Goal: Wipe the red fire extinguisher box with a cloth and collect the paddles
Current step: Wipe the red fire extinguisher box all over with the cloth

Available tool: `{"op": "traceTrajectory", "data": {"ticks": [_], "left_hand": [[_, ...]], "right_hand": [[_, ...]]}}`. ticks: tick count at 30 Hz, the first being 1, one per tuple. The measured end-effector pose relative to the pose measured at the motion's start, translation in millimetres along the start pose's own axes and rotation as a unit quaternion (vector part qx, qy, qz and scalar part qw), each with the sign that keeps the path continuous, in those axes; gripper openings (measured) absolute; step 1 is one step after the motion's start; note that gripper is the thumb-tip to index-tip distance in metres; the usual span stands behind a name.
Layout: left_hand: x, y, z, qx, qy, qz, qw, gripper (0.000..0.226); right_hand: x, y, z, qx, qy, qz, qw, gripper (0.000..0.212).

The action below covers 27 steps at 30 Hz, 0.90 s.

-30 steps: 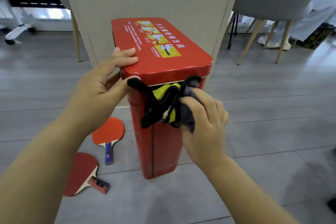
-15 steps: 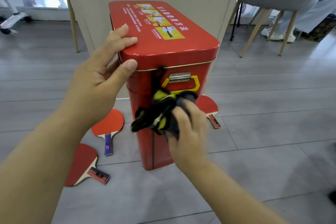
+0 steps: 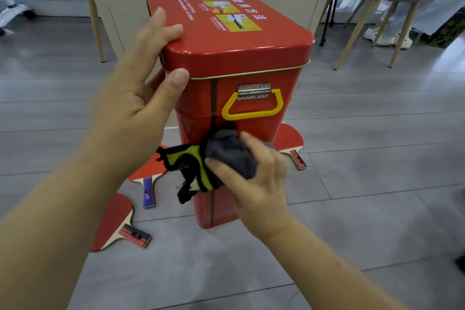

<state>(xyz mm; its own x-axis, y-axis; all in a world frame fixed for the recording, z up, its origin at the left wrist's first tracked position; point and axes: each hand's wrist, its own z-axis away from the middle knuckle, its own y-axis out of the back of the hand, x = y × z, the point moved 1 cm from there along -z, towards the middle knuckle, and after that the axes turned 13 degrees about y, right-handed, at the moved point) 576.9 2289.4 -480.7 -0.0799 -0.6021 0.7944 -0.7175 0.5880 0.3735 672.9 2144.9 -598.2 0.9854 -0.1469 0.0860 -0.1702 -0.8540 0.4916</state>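
Head view. We see the box (image 3: 239, 58) standing upright on the floor (image 3: 377, 171), with its lid (image 3: 226, 40) closed.

Left hand (image 3: 136, 113): the fingers (image 3: 166, 30) lie across the near left corner of the lid. The thumb presses on the front face just under the lid seam. We read this as a clasp on the lid corner, with the corner held between fingers and thumb.

Right hand (image 3: 259, 184): the fingers (image 3: 254, 143) are curled round the cloth (image 3: 226, 153), and the thumb closes on it from below. The cloth is bunched and held against the front face of the box. Its grey part sits inside the fingers. A yellow part with black edging hangs out to the left of them.

Yellow handle (image 3: 251, 113): it hangs on the front face just above the right fingers, under a metal plate (image 3: 254, 90). It lies to the right of the left thumb.

Label (image 3: 226, 10): yellow pictures and white print on the lid top, beyond the left fingers.

Paddles, all flat on the floor with a red face up:
- First paddle (image 3: 113, 221): below the left wrist and well left of the right fingers, with its grip pointing right.
- Second paddle (image 3: 146, 173): just left of the hanging cloth end. Its blade is partly hidden behind the left hand and the cloth.
- Third paddle (image 3: 289, 138): just right of the right fingers, partly hidden behind the box.

We cannot tell whether the second and third paddles touch the box.

Chair legs (image 3: 352, 33) stand well beyond both hands, to the right of the box.
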Motion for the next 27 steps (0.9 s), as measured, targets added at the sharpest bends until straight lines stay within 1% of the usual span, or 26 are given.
{"op": "traceTrajectory", "data": {"ticks": [1,3,6,8,9,10,11,14,17,19,21,24,27], "left_hand": [[-2.7,-2.9,3.2,0.009,0.003,-0.002,1.0,0.04],[-8.2,-6.6,7.6,0.026,0.024,-0.012,0.999,0.053],[-7.3,-11.5,8.4,0.033,0.074,0.021,0.997,0.064],[-4.9,-16.5,8.0,0.025,0.068,0.033,0.997,0.069],[-4.2,-19.0,8.0,0.02,0.066,0.035,0.997,0.071],[-4.0,-20.8,7.8,0.018,0.068,0.035,0.997,0.072],[-4.0,-21.9,7.7,0.019,0.071,0.032,0.997,0.072],[-6.1,-22.0,6.2,0.025,0.076,0.025,0.997,0.073],[-7.8,-20.9,6.3,0.021,0.07,0.032,0.997,0.077],[-8.0,-21.5,7.2,0.019,0.062,0.025,0.998,0.081],[-9.5,-22.1,9.3,0.015,0.055,0.028,0.998,0.086],[-19.3,-25.1,15.9,0.021,0.078,0.047,0.996,0.093],[-31.9,-29.7,24.8,0.034,0.121,0.06,0.99,0.089]], "right_hand": [[5.5,2.3,1.2,0.006,-0.024,-0.003,1.0,0.021],[17.9,6.5,5.8,0.004,-0.064,-0.003,0.998,0.031],[33.6,9.5,18.5,0.003,-0.128,-0.026,0.991,0.045],[39.4,9.6,26.6,-0.007,-0.149,-0.059,0.987,0.054],[40.4,9.5,28.4,-0.013,-0.145,-0.07,0.987,0.057],[40.2,9.5,28.7,-0.016,-0.134,-0.072,0.988,0.055],[38.7,9.3,27.5,-0.015,-0.115,-0.065,0.991,0.05],[26.5,4.2,19.4,-0.003,-0.056,-0.021,0.998,0.027],[10.3,-7.7,10.8,0.014,-0.002,0.003,1.0,0.021],[1.9,-16.7,9.7,0.006,0.055,0.007,0.998,0.017],[-3.6,-24.3,13.2,-0.013,0.097,0.008,0.995,0.023],[-7.6,-30.4,23.2,-0.03,0.125,-0.002,0.992,0.029],[-6.8,-30.3,30.8,-0.027,0.134,0.011,0.991,0.032]]}}
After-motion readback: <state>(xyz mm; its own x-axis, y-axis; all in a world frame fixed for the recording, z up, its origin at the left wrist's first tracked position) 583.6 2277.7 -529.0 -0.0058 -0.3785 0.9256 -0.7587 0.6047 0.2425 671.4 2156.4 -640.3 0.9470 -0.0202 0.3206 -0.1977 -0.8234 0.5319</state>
